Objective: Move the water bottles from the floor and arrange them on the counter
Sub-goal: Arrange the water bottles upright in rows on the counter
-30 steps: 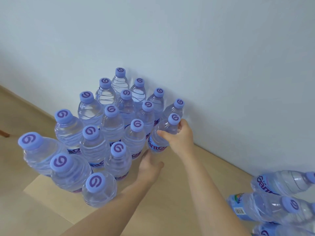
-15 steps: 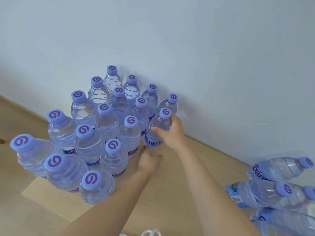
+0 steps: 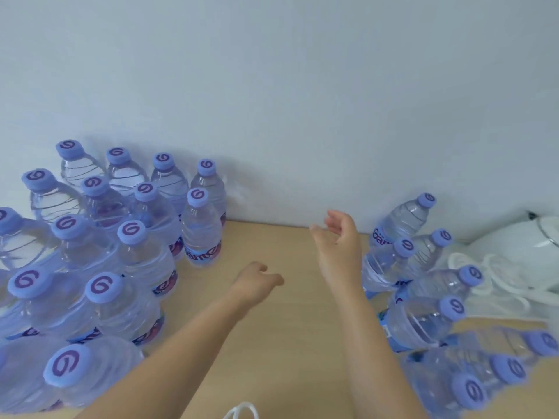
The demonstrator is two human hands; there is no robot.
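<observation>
Much of the job looks done, though how many bottles remain on the floor cannot be told, since the floor is out of view. To the left of the left hand [image 3: 257, 281] a block of bottles [image 3: 130, 252] stands upright on the counter [image 3: 287, 334] in close rows, its far row against the wall [image 3: 272, 86]. To the right of the right hand [image 3: 340, 241] a looser cluster [image 3: 423, 297] also stands on the counter, less tidy and probably still to be squared up. Both hands hover above the bare strip between the groups and hold nothing: the right is open with fingers relaxed toward the cluster, the left loosely curled and empty. The counter is pale wood, smooth and level. The wall behind is plain and pale. Beyond the cluster lies something white with a cord [image 3: 490, 273] beside it.
</observation>
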